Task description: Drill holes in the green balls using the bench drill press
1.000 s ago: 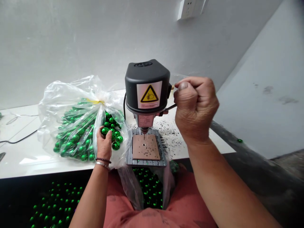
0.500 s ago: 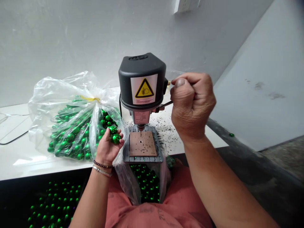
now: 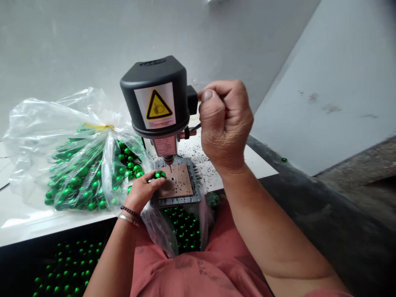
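A black bench drill press with a yellow warning sticker stands on the white table. My left hand holds a shiny green ball between thumb and fingers, at the left side of the brown board on the drill's base. The thin drill bit points down over a small hole in that board, just right of the ball. My right hand is closed in a fist around the drill's feed lever; its grip is mostly hidden by the fingers.
A clear plastic bag of green balls, tied with yellow string, sits left of the drill. More balls fill an open bag below the base and a dark container at lower left. Black shavings litter the table.
My left hand has turned palm down and come onto the board with a ball; two balls showed in it before. The view has shifted, and my right hand stays on the lever.
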A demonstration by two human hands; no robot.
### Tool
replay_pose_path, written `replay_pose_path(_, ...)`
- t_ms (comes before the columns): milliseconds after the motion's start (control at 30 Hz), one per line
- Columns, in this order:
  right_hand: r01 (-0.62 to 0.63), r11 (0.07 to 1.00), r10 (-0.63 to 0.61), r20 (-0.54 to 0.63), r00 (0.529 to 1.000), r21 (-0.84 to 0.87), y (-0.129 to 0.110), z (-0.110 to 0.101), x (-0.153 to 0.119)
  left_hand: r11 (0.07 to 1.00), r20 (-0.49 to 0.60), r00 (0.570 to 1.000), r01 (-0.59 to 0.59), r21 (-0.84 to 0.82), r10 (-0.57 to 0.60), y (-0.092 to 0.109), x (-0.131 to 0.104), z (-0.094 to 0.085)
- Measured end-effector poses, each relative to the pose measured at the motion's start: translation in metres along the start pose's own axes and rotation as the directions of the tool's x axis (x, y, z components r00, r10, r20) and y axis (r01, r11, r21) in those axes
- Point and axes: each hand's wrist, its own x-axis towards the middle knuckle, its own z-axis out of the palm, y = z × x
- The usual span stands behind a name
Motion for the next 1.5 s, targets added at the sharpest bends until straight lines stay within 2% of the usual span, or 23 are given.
replay_pose_path(133,0.041,0.999,-0.041,-0.017,0.999,-0.015,0.000,0.000,0.002,0.978,0.019,0.998,-0.059,0.198,0.056,0.004,0.006,0.007)
replay_pose_path(267,0.071,0.997,-0.071,-0.031,0.997,-0.021,-0.001,0.000,0.006,0.918,0.022,0.995,-0.095,0.386,0.094,0.006,0.011,0.014)
replay_pose_path(500,0.060,0.998,-0.060,0.006,0.998,-0.029,-0.002,-0.003,0.007,0.794,0.058,0.986,-0.163,0.586,0.159,0.011,0.014,0.021)
replay_pose_path(700,0.037,0.999,-0.037,0.016,0.999,-0.011,-0.004,-0.005,0.007,0.722,0.077,0.972,-0.216,0.657,0.220,0.012,0.014,0.025)
replay_pose_path(1067,0.093,0.995,-0.093,0.002,0.996,0.044,0.002,-0.010,-0.014,0.651,0.109,0.973,-0.218,0.727,0.204,0.018,0.012,0.027)
replay_pose_path(1200,0.115,0.993,-0.115,0.004,0.993,0.018,0.002,-0.010,-0.014,0.641,0.141,0.966,-0.251,0.726,0.218,0.018,0.016,0.028)
replay_pose_path(1367,0.180,0.983,-0.180,-0.004,0.984,-0.023,0.000,-0.013,-0.016,0.615,0.141,0.973,-0.225,0.756,0.183,0.019,0.017,0.028)
replay_pose_path(1500,0.138,0.989,-0.138,0.004,0.990,-0.046,-0.001,-0.016,-0.024,0.598,0.139,0.974,-0.221,0.770,0.181,0.018,0.016,0.029)
